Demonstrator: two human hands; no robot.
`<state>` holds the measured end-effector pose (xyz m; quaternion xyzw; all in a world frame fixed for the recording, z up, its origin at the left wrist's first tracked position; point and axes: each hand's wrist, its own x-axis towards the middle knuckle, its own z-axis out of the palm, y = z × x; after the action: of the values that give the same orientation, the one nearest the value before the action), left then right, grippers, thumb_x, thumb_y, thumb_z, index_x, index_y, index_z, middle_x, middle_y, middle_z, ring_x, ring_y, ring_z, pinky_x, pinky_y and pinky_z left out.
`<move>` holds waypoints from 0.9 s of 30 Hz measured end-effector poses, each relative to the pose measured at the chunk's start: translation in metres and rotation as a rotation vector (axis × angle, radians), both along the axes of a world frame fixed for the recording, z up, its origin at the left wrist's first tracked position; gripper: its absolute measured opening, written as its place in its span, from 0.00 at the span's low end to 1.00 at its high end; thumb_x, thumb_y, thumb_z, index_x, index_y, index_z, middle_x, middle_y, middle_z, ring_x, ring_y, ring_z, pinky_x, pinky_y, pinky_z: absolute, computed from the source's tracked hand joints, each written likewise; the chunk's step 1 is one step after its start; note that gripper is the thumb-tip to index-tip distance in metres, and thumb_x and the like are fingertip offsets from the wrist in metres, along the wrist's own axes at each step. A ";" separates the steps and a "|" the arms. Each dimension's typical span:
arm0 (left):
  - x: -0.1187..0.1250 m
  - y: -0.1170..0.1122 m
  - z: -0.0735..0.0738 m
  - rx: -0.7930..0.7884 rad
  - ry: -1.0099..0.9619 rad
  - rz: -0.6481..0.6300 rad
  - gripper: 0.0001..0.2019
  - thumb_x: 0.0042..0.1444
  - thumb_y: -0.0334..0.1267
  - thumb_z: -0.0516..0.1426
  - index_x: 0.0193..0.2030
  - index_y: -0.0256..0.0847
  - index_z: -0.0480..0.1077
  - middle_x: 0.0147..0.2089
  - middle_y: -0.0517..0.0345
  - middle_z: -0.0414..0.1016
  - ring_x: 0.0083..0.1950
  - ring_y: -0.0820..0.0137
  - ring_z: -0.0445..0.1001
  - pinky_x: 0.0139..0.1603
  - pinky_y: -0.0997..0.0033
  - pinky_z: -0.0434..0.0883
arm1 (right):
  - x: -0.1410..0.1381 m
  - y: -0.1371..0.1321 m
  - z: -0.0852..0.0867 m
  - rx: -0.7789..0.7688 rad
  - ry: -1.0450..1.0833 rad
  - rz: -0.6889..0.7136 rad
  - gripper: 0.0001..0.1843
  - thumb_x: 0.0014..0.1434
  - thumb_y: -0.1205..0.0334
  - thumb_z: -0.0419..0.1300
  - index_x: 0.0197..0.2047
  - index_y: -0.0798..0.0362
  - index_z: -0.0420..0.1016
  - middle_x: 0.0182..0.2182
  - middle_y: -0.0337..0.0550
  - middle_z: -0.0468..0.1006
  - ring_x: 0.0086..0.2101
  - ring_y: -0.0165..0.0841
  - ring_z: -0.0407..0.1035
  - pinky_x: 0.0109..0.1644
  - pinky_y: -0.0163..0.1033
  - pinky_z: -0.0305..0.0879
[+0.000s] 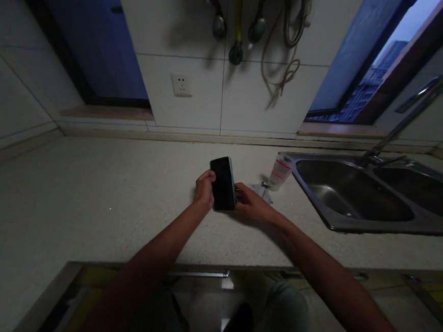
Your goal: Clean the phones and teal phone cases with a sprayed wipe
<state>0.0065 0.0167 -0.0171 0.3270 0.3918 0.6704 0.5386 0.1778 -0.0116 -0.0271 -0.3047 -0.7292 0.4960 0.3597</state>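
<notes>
phone (223,183): dark screen, blank, centre of frame — stood up off the countertop (89,191), lower edge down near the surface, tilted back slightly
left hand (205,189): closed around the phone's left edge, thumb on the screen side
right hand (251,202): grips the right edge from behind, fingers mostly hidden by the phone
bottle (281,172): small white one with a red label, just right of the right hand, beside the sink rim
small item (264,187): between right hand and bottle — too dim to tell what
sink (357,197): double steel basin, right of frame, faucet (405,121) above
wall: socket (181,85) upper centre-left, hoses (256,20) hanging at top centre
</notes>
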 end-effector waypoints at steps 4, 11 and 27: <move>-0.003 0.003 -0.001 -0.019 0.124 -0.018 0.11 0.49 0.37 0.59 0.25 0.43 0.57 0.26 0.65 0.55 0.28 0.73 0.58 0.32 0.73 0.59 | -0.004 -0.003 0.004 -0.249 0.123 0.061 0.25 0.51 0.59 0.69 0.50 0.52 0.66 0.37 0.45 0.81 0.37 0.35 0.77 0.41 0.39 0.71; 0.004 -0.008 0.007 -0.007 0.405 -0.068 0.33 0.50 0.59 0.66 0.56 0.43 0.64 0.49 0.51 0.73 0.48 0.63 0.73 0.49 0.64 0.70 | 0.000 0.001 0.009 -0.378 0.222 -0.043 0.29 0.44 0.57 0.75 0.47 0.52 0.71 0.32 0.43 0.84 0.32 0.36 0.78 0.38 0.39 0.72; 0.004 -0.019 0.013 0.072 0.478 -0.180 0.58 0.32 0.42 0.76 0.69 0.40 0.52 0.61 0.42 0.68 0.60 0.55 0.70 0.61 0.55 0.68 | 0.010 0.005 0.014 -0.393 0.260 -0.112 0.32 0.42 0.63 0.74 0.53 0.51 0.74 0.37 0.41 0.84 0.35 0.34 0.78 0.43 0.40 0.74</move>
<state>0.0106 -0.0027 -0.0037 0.5287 0.4532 0.5370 0.4762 0.1880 -0.0061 -0.0133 -0.3426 -0.5482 0.6426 0.4114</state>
